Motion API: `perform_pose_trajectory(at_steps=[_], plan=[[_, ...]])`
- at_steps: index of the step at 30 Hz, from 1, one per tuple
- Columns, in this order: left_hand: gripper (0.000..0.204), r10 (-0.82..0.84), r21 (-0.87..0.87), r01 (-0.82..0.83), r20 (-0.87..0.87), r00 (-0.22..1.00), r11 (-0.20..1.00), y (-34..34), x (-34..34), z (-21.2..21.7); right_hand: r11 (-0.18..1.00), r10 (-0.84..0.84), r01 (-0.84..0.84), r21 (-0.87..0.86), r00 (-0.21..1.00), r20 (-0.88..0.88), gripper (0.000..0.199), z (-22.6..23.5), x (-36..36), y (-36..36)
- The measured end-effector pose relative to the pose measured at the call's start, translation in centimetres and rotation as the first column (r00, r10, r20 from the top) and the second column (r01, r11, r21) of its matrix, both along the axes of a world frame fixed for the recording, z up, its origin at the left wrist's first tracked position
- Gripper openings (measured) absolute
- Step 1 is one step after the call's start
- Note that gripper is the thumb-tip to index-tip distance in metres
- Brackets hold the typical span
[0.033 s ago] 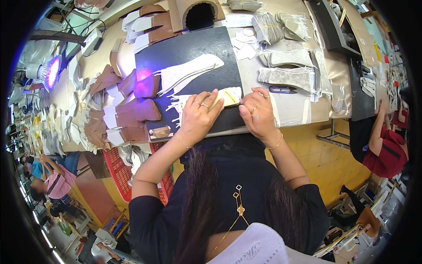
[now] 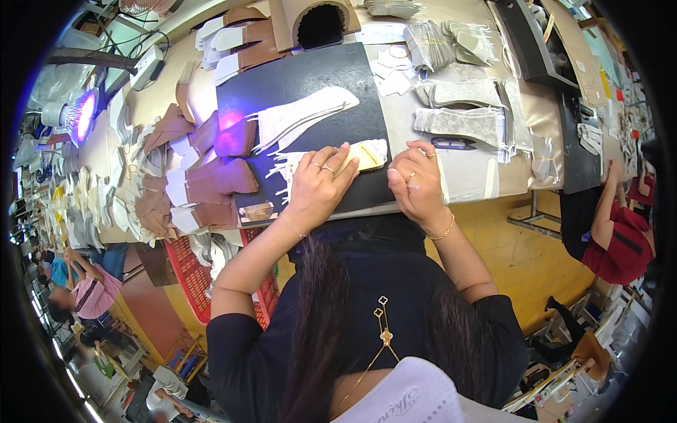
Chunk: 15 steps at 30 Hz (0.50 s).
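Note:
My left hand (image 2: 324, 178) lies flat, fingers stretched out, on a white fabric piece (image 2: 374, 154) with a pale yellow patch. Loose white strips stick out at the piece's left end. Just to the right, my right hand (image 2: 417, 180) is closed, fingers curled in and thumb against them; whatever they may hold is hidden. Both the piece and my left hand rest on a black mat (image 2: 296, 74). Farther up the mat is a stack of white shaped pieces (image 2: 303, 120), touched by neither hand.
Brown and white cut pieces (image 2: 215, 180) crowd the left side, near a bright lamp (image 2: 83, 116). Grey stacked pieces (image 2: 458, 121) and small dark thread snips (image 2: 451, 143) lie at right. Below the table's edge stands a red basket (image 2: 189, 271). A person in red (image 2: 620, 243) is far right.
My right hand has shifted slightly to the right, away from the white piece's end. My left hand and the pieces have stayed in place.

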<state>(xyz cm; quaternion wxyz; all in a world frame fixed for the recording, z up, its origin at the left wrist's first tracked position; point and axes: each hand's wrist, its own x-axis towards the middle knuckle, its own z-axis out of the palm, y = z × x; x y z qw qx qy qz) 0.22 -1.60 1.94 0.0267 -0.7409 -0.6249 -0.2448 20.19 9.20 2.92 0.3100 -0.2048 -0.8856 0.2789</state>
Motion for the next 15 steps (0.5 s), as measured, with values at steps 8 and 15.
perform_pose_trajectory(at_steps=[8, 15], plan=[[0.029, -0.085, 0.089, 0.069, 0.194, 0.977, 0.994, 0.1, -1.1, -0.2, 0.982, -0.155, 0.120, -0.148, 0.955, -0.254, 0.027, -0.2, -0.4, -0.2], [0.034, 0.087, 0.155, -0.184, 0.487, 0.869, 0.971, 0.2, -5.0, 3.6, 0.963, -0.030, -0.042, -0.266, 0.964, -0.262, 0.021, -1.9, -2.7, -1.2]])
